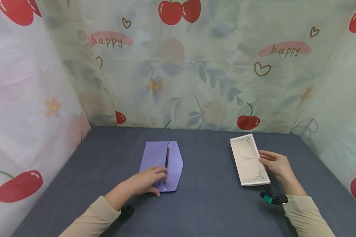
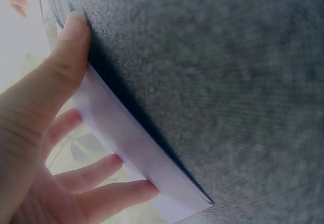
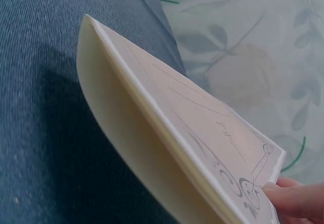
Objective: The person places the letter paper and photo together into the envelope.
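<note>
A purple envelope (image 1: 154, 154) lies on the dark table with its flap opened to the right and a dark slit showing along its mouth. My left hand (image 1: 146, 180) rests on its near part, fingers spread over the slit and thumb by the near edge. In the left wrist view, several fingertips touch the envelope (image 2: 126, 133). At the right, my right hand (image 1: 277, 164) pinches the right edge of a folded cream card (image 1: 247, 161) with ornate corners. The right wrist view has this card (image 3: 202, 118) tilted above the cloth, its folded layers slightly parted.
A dark cloth (image 1: 207, 204) covers the table. Printed curtains (image 1: 190, 92) with cherries and "happy" lettering enclose the back and both sides. The right wrist wears a black and teal band (image 1: 273, 198); a dark object (image 1: 127, 211) shows under the left wrist.
</note>
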The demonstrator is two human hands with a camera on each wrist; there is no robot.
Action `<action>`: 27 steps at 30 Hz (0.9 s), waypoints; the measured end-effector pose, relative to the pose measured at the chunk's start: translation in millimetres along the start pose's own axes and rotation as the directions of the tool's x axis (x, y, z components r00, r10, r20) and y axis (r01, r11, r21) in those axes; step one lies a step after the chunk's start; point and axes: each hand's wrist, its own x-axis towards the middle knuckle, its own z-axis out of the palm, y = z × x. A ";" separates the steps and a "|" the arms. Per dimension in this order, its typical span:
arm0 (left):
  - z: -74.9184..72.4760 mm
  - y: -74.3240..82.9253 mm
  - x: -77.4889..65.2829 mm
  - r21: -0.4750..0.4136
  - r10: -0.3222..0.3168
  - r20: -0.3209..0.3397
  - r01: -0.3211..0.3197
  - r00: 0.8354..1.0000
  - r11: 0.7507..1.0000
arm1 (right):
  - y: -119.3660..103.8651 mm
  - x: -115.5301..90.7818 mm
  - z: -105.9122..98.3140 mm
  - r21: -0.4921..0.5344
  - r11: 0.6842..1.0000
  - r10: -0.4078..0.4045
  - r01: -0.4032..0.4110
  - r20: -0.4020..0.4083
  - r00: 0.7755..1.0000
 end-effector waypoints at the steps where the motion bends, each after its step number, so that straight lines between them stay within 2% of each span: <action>1: -0.3 0.1 0.0 0.002 0.003 -0.001 -0.003 1.000 1.000 | 3.7 3.6 2.1 -0.008 1.000 -0.009 0.009 -0.005 1.000; 6: -1.1 0.8 -0.5 -0.001 -0.001 0.005 0.001 1.000 1.000 | 10.2 11.1 8.8 -0.002 0.999 -0.041 0.041 -0.001 0.999; 11: -1.6 1.6 -0.9 -0.008 -0.007 0.007 0.007 1.000 1.000 | 5.3 9.8 12.9 0.031 0.998 -0.051 0.051 0.005 0.999; 27: -2.5 1.8 -0.6 -0.006 0.000 0.007 0.000 1.000 1.000 | -8.0 6.1 26.8 0.025 0.997 -0.072 0.071 0.018 0.997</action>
